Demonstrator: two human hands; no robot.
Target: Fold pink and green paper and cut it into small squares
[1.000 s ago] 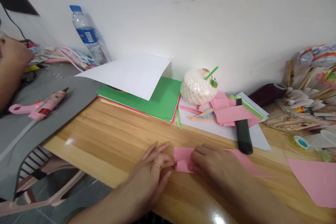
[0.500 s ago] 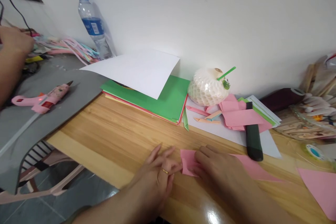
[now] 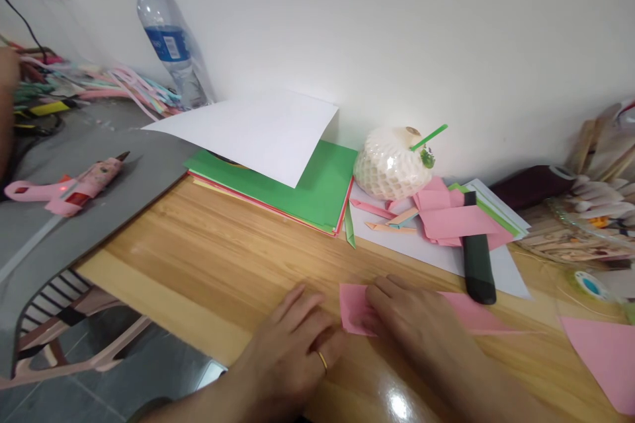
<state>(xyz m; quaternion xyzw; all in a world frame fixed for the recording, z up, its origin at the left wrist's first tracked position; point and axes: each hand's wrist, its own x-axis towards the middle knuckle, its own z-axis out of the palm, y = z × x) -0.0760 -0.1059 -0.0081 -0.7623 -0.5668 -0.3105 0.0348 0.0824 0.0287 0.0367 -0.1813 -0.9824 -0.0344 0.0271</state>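
Note:
A strip of folded pink paper (image 3: 483,312) lies on the wooden table in front of me. My right hand (image 3: 411,314) covers its middle, with the fingers bent and pressed together on it; the fingertips are partly hidden. To the left of the paper, my left hand (image 3: 300,344), with a gold ring, rests on the wood. Its fingers are stretched out and hold nothing. Its right side is close to the paper's left end; I cannot tell if they touch. Another piece of pink paper (image 3: 602,357) lies at the right.
Behind my hands stand a stack of green paper (image 3: 322,192) and a wrapped coconut (image 3: 391,162) with a straw. A dark green-handled tool (image 3: 479,271) lies among pink pieces. Leftward are a pink glue gun (image 3: 74,192), a water bottle (image 3: 171,46) and another person's arm (image 3: 6,106).
My left hand has drawn slightly back and turned, its fingers now flatter on the table. My right hand stays on the pink paper. The other person's arm has moved left, mostly out of view.

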